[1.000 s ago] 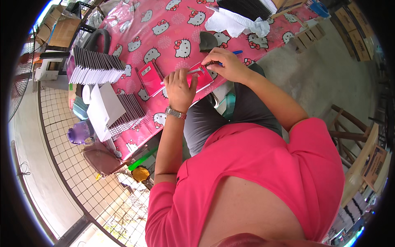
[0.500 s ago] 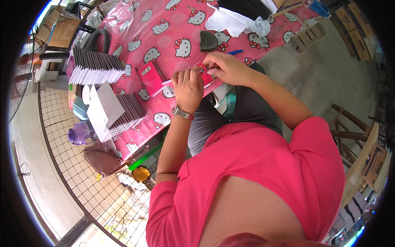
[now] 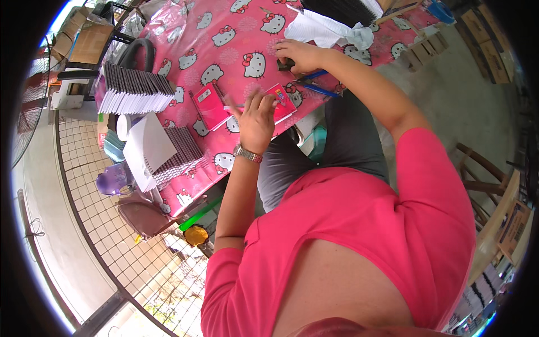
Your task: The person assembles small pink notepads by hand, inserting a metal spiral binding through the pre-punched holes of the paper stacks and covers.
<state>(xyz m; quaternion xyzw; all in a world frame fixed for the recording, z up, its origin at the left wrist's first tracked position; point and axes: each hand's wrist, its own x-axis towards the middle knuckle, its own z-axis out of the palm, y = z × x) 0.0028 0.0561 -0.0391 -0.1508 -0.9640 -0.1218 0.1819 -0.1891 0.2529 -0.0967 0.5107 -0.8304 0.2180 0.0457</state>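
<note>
My left hand (image 3: 257, 121), with a metal watch on its wrist, is curled over a pink-covered notebook (image 3: 286, 102) at the table's near edge. A thin white strip (image 3: 234, 107) shows at its thumb; the fingers are slightly blurred. Farther off, my right hand (image 3: 303, 55) has its fingers closed around a dark grey block (image 3: 285, 65), which they partly cover. Just nearer than that hand lies a tool with blue handles (image 3: 321, 89), resembling pliers. Another pink notebook (image 3: 210, 105) with a spiral edge lies left of my left hand.
Stacks of spiral-bound notebooks (image 3: 137, 92) stand on the left of the pink patterned table (image 3: 236, 59), with white sheets (image 3: 147, 145) over one stack. Crumpled white paper (image 3: 325, 29) and a black stack (image 3: 339, 10) lie at the far side. A wooden chair (image 3: 483, 185) stands right.
My right hand has moved away from the notebook to the dark grey block and closed on it. The blue-handled tool now shows more fully on the table. My left hand stays by the notebook.
</note>
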